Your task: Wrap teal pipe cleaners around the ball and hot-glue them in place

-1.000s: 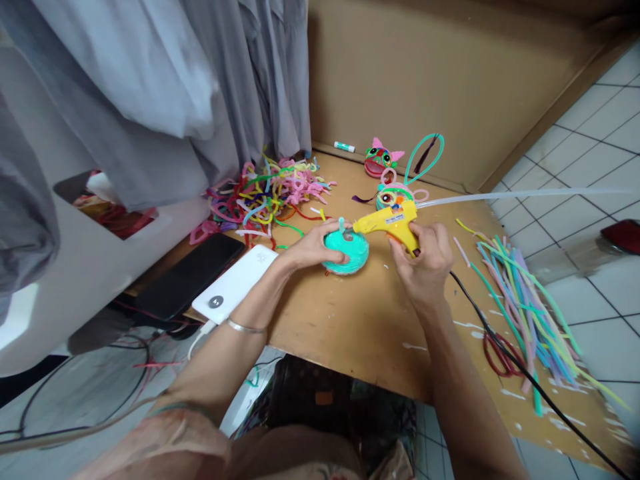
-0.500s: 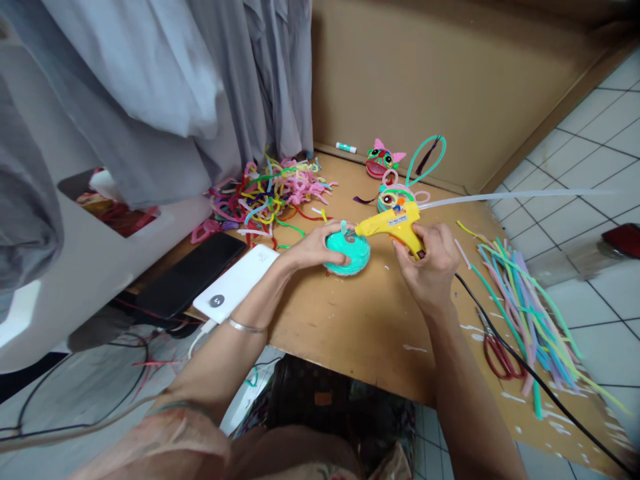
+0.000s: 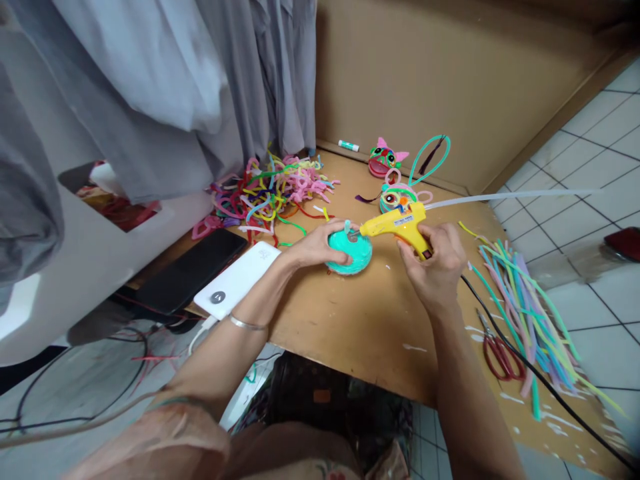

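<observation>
- Over the middle of the bench (image 3: 320,320), a turquoise fuzzy ball (image 3: 361,252) sits in the left hand (image 3: 319,245), whose thumb presses its front; the far fingers are mostly hidden.
- The right hand (image 3: 440,260) wraps the handle of a yellow glue gun (image 3: 393,225), a long clear glue stick (image 3: 500,196) trailing from its back.
- Gluing seems the step in hand: the nozzle points into the ball's top, beside a small upright stub (image 3: 347,227). Whether glue flows, I cannot tell.
- The next move likely calls for a steady nozzle and fingertips clear of hot glue.
- The ball looks rounded, slightly flattened and ridged, with a greyish gap near the stub.
</observation>
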`<action>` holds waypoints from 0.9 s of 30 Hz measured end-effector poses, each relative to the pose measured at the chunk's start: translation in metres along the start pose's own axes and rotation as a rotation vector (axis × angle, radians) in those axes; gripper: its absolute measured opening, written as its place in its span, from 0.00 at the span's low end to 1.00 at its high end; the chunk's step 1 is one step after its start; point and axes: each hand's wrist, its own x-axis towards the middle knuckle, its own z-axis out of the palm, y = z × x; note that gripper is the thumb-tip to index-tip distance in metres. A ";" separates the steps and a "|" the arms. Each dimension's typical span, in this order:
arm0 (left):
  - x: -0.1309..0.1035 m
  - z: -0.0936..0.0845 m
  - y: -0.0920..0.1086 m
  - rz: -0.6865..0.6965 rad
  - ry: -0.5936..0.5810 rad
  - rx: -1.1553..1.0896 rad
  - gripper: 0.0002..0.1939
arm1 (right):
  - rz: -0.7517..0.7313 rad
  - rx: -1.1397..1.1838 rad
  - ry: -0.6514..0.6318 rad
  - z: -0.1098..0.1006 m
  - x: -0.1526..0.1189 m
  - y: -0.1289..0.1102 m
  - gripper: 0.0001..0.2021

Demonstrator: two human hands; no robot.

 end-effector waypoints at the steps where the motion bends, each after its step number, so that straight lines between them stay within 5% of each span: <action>1: 0.000 0.000 0.000 -0.006 0.000 0.004 0.35 | -0.001 -0.007 0.011 0.002 -0.001 -0.001 0.08; 9: -0.001 0.002 0.002 0.010 0.004 -0.006 0.27 | 0.051 0.001 -0.002 0.005 -0.002 -0.008 0.08; 27: 0.000 0.000 0.000 0.011 -0.015 -0.013 0.34 | 0.010 0.012 -0.050 -0.007 0.003 -0.003 0.08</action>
